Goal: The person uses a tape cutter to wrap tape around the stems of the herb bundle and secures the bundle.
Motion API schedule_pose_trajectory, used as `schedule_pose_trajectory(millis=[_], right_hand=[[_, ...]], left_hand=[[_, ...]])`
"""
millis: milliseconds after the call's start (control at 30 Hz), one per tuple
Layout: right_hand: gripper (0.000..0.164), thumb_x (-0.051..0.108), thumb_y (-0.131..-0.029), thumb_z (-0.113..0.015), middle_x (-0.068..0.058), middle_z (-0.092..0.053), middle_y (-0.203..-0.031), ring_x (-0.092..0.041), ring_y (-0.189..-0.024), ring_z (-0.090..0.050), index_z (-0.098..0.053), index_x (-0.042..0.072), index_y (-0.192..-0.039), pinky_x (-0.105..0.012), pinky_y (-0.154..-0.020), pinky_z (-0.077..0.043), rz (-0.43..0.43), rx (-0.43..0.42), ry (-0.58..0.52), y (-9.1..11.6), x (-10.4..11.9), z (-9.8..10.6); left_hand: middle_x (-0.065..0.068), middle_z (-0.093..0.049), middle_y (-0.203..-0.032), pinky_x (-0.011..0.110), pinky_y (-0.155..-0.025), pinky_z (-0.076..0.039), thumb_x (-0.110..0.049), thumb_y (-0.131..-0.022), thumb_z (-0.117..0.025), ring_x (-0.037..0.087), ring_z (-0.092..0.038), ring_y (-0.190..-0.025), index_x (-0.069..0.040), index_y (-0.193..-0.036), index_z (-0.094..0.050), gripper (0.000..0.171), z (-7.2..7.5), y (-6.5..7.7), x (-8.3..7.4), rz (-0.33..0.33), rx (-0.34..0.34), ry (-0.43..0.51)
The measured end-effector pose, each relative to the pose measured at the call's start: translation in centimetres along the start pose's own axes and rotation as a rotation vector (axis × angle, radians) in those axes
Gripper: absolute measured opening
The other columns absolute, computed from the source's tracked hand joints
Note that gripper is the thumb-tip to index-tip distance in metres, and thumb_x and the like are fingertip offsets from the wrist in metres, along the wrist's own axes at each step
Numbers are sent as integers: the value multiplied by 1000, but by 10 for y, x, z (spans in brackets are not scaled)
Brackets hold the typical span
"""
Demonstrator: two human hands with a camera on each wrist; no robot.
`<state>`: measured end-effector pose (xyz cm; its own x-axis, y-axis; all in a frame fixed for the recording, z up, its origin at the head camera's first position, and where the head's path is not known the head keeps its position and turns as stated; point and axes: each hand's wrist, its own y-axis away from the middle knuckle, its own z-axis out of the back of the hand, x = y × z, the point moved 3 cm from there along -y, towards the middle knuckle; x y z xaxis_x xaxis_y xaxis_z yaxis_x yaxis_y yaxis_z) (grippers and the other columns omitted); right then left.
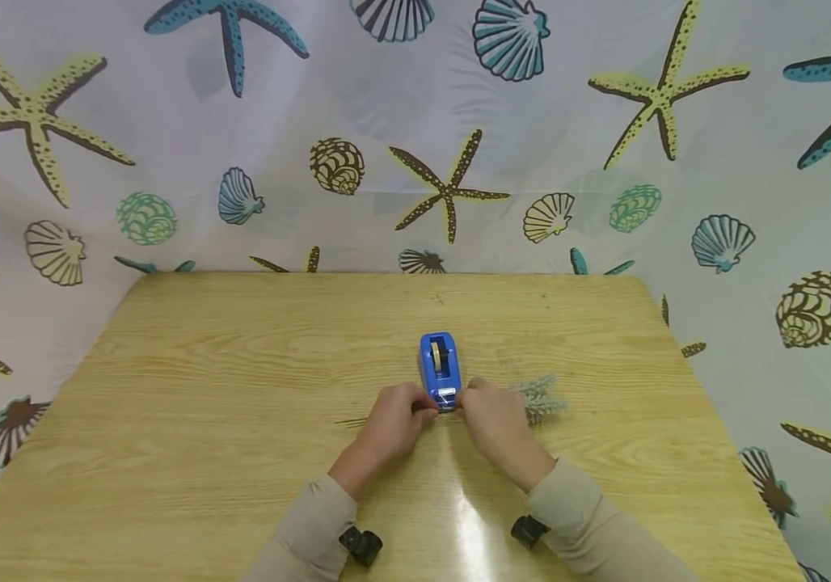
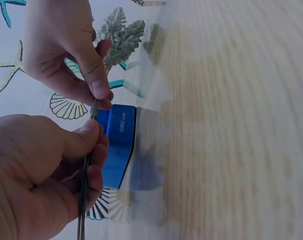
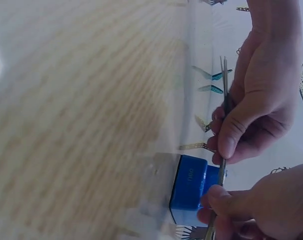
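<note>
Both hands pinch the thin dark stems [image 2: 83,200] of an artificial plant sprig, held sideways just in front of a blue tape dispenser [image 1: 439,368]. My left hand [image 1: 392,420] grips the stems toward their bare ends, which stick out to the left. A short way along, my right hand [image 1: 497,422] pinches them nearer the pale green foliage [image 1: 541,398], which shows beyond that hand. Between the two sets of fingertips a short stretch of stem [image 3: 221,175] is visible. Whether tape lies around it is too small to tell. The dispenser's roll sits in its top slot.
A wood-grain table [image 1: 241,347] spreads under the hands. Behind and beside it hangs a white cloth [image 1: 379,105] printed with starfish and shells. A small black wrist camera [image 1: 360,546] is strapped at the left cuff, another black camera [image 1: 529,531] at the right.
</note>
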<state>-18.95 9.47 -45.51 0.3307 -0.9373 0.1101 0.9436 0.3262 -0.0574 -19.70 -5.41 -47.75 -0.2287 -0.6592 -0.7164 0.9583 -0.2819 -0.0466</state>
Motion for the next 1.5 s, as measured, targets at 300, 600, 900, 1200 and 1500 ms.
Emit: schedule_pose_trajectory(millis=[300, 600, 900, 1200, 1500], right_hand=[[9, 25, -85, -78, 3, -63, -70, -13, -56, -54, -79, 18, -80, -29, -49, -46, 21, -74, 6, 0, 0, 0], [9, 26, -85, -79, 5, -63, -68, -10, -55, -53, -80, 20, -78, -28, -48, -45, 26, -93, -8, -3, 1, -1], [9, 28, -80, -83, 4, -65, -71, -15, -57, -60, -81, 20, -80, -31, -48, -45, 2, -137, -27, -4, 1, 0], [14, 28, -78, -84, 3, -63, -72, -14, -56, -57, -77, 16, -80, -30, -47, -44, -9, -134, -40, -6, 1, 1], [19, 28, -75, -87, 3, -61, -72, -14, -57, -59, -73, 15, -77, -31, -46, -44, -9, -174, -53, -6, 1, 0]], left_hand=[[4, -73, -87, 29, -71, -52, -6, -92, -70, 12, -60, -77, -5, -90, -76, 6, 2, -1, 0, 0, 9, 4], [9, -72, -85, 30, -68, -50, -10, -99, -60, 13, -58, -73, -1, -90, -75, 19, 3, -1, -2, 3, 43, -15], [7, -72, -86, 30, -69, -51, -8, -97, -63, 14, -59, -75, -3, -90, -74, 13, 2, -3, -5, 61, 29, -3], [5, -71, -84, 29, -70, -52, -5, -93, -68, 13, -60, -76, -4, -88, -74, 8, 3, -3, -3, 49, -29, 7], [4, -72, -81, 27, -67, -51, -4, -89, -73, 11, -59, -73, -6, -84, -74, 5, 4, -4, -3, 17, -64, -5]])
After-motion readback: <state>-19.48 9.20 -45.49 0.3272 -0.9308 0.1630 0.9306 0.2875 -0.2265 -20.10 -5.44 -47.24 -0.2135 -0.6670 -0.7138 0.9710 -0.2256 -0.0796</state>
